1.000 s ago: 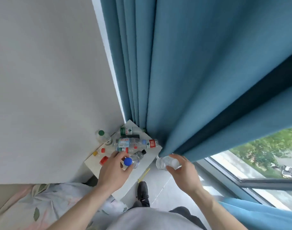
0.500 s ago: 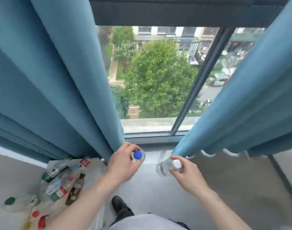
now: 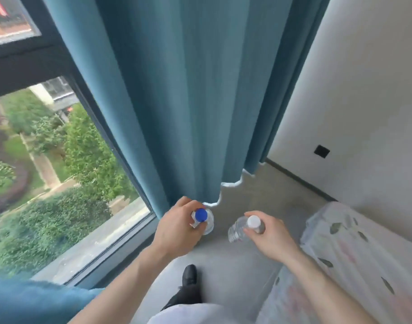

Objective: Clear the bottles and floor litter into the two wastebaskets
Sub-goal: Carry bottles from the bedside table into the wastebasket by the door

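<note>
Head view: hands grip clear bottles, left (image 3: 177, 226) blue-capped (image 3: 204, 219), right (image 3: 269, 238) white-capped (image 3: 243, 226).

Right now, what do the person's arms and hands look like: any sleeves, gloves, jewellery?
Both forearms are bare to the frame's edge, with no sleeves in view. The left hand and right hand wear no gloves, and no rings, watch or wristband show. A pale garment shows at the bottom edge, with dark trousers and a black shoe below.

A blue curtain (image 3: 188, 94) hangs beside the window (image 3: 60, 164); a floral-covered bed (image 3: 354, 258) stands near the white wall (image 3: 364, 90) on grey floor (image 3: 258, 190).
</note>
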`<action>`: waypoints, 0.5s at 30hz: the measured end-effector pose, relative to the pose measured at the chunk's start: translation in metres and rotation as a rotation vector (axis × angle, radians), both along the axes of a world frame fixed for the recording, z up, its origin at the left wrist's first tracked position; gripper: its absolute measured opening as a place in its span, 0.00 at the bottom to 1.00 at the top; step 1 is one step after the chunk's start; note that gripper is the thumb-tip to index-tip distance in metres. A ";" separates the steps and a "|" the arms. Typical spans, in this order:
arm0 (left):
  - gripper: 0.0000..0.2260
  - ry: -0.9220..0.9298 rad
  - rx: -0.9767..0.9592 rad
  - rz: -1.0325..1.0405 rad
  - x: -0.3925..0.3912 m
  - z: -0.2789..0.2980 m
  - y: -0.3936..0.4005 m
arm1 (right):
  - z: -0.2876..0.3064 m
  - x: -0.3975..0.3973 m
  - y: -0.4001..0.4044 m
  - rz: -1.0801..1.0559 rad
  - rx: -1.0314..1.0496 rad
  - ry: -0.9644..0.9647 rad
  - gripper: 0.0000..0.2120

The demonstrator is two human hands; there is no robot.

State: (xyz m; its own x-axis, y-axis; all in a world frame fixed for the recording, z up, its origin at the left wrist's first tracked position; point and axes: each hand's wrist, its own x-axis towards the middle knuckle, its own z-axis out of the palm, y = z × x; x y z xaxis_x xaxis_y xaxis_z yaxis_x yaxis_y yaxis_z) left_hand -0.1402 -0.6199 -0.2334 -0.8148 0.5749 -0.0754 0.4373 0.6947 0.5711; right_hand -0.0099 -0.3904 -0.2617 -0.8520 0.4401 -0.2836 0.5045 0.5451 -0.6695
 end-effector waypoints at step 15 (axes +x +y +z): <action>0.09 -0.131 0.034 -0.429 -0.165 -0.002 0.275 | 0.006 -0.051 0.191 -0.555 -0.011 -0.016 0.17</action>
State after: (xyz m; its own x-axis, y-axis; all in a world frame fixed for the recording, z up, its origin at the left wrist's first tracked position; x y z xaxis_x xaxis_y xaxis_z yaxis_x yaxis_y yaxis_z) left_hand -0.3057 -0.3448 -0.2349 -0.4872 0.8624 -0.1374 0.6044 0.4465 0.6598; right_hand -0.0608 -0.1997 -0.2557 -0.4882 0.8188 -0.3020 0.7244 0.1872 -0.6635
